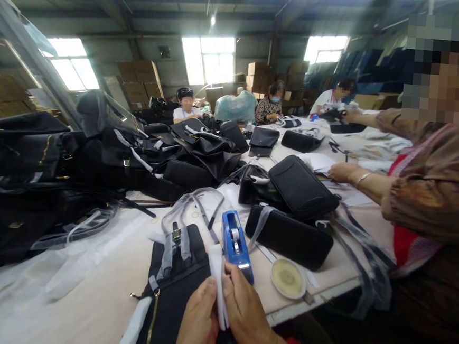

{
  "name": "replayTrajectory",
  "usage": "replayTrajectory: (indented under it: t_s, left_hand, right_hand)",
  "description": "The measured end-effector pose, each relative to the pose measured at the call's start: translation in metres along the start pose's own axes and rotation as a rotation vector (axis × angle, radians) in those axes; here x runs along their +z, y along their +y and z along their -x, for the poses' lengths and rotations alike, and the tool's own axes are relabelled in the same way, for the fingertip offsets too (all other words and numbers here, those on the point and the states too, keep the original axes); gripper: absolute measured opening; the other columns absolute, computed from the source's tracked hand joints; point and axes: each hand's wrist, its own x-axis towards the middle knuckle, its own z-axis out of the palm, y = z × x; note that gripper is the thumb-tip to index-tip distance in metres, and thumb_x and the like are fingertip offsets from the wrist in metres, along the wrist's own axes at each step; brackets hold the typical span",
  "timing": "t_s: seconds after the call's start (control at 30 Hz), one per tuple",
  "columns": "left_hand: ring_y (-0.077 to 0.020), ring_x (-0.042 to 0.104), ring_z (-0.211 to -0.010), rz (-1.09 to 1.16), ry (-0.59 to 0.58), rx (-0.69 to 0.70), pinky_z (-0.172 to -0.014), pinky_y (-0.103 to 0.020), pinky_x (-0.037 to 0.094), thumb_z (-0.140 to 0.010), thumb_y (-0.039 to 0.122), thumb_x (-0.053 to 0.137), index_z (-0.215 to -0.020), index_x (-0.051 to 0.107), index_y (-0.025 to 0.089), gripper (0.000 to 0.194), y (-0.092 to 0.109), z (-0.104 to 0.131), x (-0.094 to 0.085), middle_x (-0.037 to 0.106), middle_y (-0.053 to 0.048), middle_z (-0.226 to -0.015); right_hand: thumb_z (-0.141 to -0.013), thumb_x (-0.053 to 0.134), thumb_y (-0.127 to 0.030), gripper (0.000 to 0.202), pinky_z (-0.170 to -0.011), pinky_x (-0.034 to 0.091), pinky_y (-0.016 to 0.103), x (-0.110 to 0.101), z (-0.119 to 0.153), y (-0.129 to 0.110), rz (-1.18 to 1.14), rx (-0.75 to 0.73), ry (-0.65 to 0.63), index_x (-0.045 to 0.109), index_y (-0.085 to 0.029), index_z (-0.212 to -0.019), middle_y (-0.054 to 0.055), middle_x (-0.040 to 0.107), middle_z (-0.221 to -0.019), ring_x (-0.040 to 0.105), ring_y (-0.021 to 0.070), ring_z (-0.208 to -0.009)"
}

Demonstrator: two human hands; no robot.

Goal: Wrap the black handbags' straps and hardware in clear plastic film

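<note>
In the head view, a workshop lies behind a pale table (100, 294), with dark bags (192, 142) heaped at the far left and a person in a brown sleeve (418, 195) at the right. At the near centre, a folded white strip (216, 266) stands almost upright: soft-looking, matt, narrow, rounded at the far end, its layers parting slightly at the near end. The left hand (199, 318) and the right hand (248, 316) grip it from either side, thumbs and fingers pressed along its length. It is above the right part of a black bag (177, 308), which has a gold zip (153, 314) and a dark buckle (176, 232). Just beyond the right hand is a blue tape dispenser (236, 241); farther right sits a round, yellowish-centred dish (288, 278).
</note>
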Motion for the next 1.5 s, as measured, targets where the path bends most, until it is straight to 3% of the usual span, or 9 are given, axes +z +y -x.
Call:
replayTrajectory:
  t_s: [0.13, 0.27, 0.47, 0.6, 0.67, 0.77, 0.93, 1.2, 1.5]
  left_hand:
    - [-0.0258, 0.068, -0.089, -0.024, 0.024, -0.012, -0.083, -0.037, 0.053, -0.074, 0.034, 0.074, -0.098, 0.072, 0.013, 0.032, 0.001, 0.001, -0.002, 0.075, -0.009, -0.087]
    - [-0.0246, 0.068, -0.09, -0.09, 0.076, 0.01, -0.084, -0.034, 0.053, -0.071, 0.032, 0.076, -0.096, 0.072, 0.013, 0.031, -0.004, -0.003, -0.008, 0.075, -0.008, -0.089]
    - [-0.0199, 0.067, -0.072, -0.122, 0.144, 0.0, -0.068, -0.029, 0.055, -0.071, 0.039, 0.076, -0.092, 0.069, 0.011, 0.036, -0.007, -0.007, -0.009, 0.072, -0.006, -0.077]
    - [-0.013, 0.059, -0.053, -0.143, 0.22, 0.008, -0.052, -0.025, 0.052, -0.066, 0.045, 0.079, -0.093, 0.066, 0.009, 0.046, -0.003, -0.006, -0.003, 0.066, -0.004, -0.067]
    - [-0.0107, 0.057, -0.052, -0.144, 0.2, 0.017, -0.05, -0.023, 0.051, -0.067, 0.047, 0.079, -0.094, 0.065, 0.008, 0.05, -0.002, -0.008, -0.002, 0.065, -0.003, -0.067]
    - [-0.0096, 0.054, -0.047, -0.12, 0.185, 0.016, -0.044, -0.022, 0.048, -0.061, 0.054, 0.08, -0.089, 0.064, 0.008, 0.057, -0.005, -0.015, -0.007, 0.062, -0.001, -0.061]
    - [-0.0108, 0.054, -0.042, -0.079, 0.188, -0.002, -0.039, -0.024, 0.048, -0.051, 0.057, 0.084, -0.085, 0.064, 0.007, 0.064, -0.01, -0.024, -0.015, 0.062, -0.001, -0.056]
    - [-0.0107, 0.055, -0.043, -0.11, 0.171, 0.003, -0.04, -0.023, 0.048, -0.057, 0.056, 0.081, -0.085, 0.064, 0.007, 0.059, -0.009, -0.022, -0.013, 0.063, -0.002, -0.057]
    - [-0.0114, 0.055, -0.043, -0.159, 0.186, -0.001, -0.041, -0.024, 0.049, -0.059, 0.055, 0.08, -0.086, 0.065, 0.007, 0.056, -0.007, -0.019, -0.009, 0.063, -0.002, -0.058]
  right_hand:
    - [-0.093, 0.036, -0.019, 0.034, -0.082, 0.053, 0.038, 0.017, 0.0, 0.005, 0.42, -0.131, 0.046, 0.047, -0.015, -0.125, 0.015, 0.065, -0.11, 0.065, 0.0265, -0.094]
    - [-0.087, 0.038, -0.009, 0.05, -0.091, 0.05, 0.04, 0.026, 0.01, 0.006, 0.663, -0.25, 0.058, 0.038, -0.009, -0.137, 0.02, 0.058, -0.126, 0.057, 0.03, -0.112]
    - [-0.081, 0.056, -0.026, 0.075, -0.1, 0.044, 0.039, -0.034, 0.017, -0.005, 0.474, -0.312, -0.283, 0.023, -0.015, -0.148, 0.015, 0.043, -0.144, 0.048, 0.0294, -0.124]
    - [-0.088, 0.053, -0.028, 0.038, -0.09, 0.046, 0.035, -0.07, -0.011, 0.008, 0.402, -0.136, -0.085, 0.051, -0.02, -0.125, 0.008, 0.062, -0.115, 0.058, 0.022, -0.103]
    - [-0.091, 0.049, -0.029, 0.021, -0.089, 0.044, 0.038, -0.07, -0.028, 0.023, 0.498, -0.069, 0.06, 0.06, -0.019, -0.106, 0.009, 0.063, -0.103, 0.057, 0.0234, -0.099]
    - [-0.092, 0.05, -0.036, 0.021, -0.085, 0.043, 0.037, -0.054, -0.045, 0.043, 0.533, -0.002, 0.018, 0.063, -0.019, -0.089, 0.008, 0.063, -0.094, 0.057, 0.0234, -0.094]
    - [-0.089, 0.053, -0.035, 0.023, -0.076, 0.041, 0.032, -0.035, -0.053, 0.052, 0.382, 0.168, 0.009, 0.062, -0.019, -0.076, 0.004, 0.062, -0.086, 0.058, 0.0206, -0.087]
    - [-0.089, 0.05, -0.036, 0.025, -0.066, 0.039, 0.026, -0.04, -0.021, 0.029, 0.011, 0.216, 0.045, 0.057, -0.019, -0.072, 0.001, 0.062, -0.072, 0.054, 0.0143, -0.069]
    - [-0.078, 0.054, -0.048, 0.033, -0.044, 0.026, 0.021, -0.02, -0.005, 0.072, -0.525, 0.613, -0.077, 0.055, -0.016, -0.079, -0.005, 0.049, -0.057, 0.032, 0.0068, -0.042]
